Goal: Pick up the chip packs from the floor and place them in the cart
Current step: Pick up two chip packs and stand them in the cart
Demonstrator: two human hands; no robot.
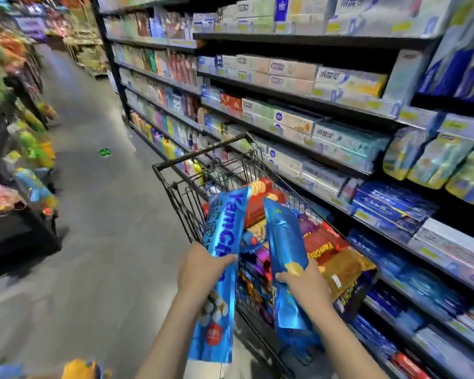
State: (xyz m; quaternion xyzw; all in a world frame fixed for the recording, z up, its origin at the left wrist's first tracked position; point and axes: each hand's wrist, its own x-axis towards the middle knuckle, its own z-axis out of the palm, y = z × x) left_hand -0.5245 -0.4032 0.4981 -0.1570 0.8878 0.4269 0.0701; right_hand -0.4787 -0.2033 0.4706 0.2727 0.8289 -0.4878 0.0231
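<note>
Head view: left hand [203, 265] grips a blue chip pack [220, 258] around its middle; right hand [303, 280] grips a second blue pack [285, 247]. Both packs held upright over the near edge of the cart [175, 187], which already contains red and purple packs [329, 250].

Grey shop floor [99, 214], dark stocked shelves [298, 110] right, colourful displays [17, 149] left
</note>
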